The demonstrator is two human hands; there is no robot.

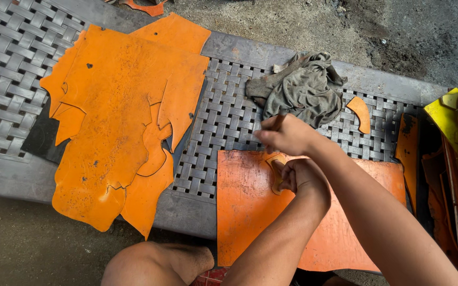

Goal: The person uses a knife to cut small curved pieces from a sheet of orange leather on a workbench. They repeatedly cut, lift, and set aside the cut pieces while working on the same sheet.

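On the left part of the woven grey bench [229, 122], a pile of ragged orange sheets [117, 122] overhangs the near edge. At the near edge further right lies a flat orange sheet [250, 212]; the left hand [303, 177] presses a small curved template [278, 172] onto it with curled fingers. The right hand [287, 135] pinches a thin tool beside it. A grey rag [303, 87] lies by the far edge.

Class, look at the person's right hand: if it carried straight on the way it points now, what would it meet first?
The right hand points toward the left of the picture, so it would probably first cross the bare woven grey mat, then reach the large cut orange sheet. Depth is unclear.
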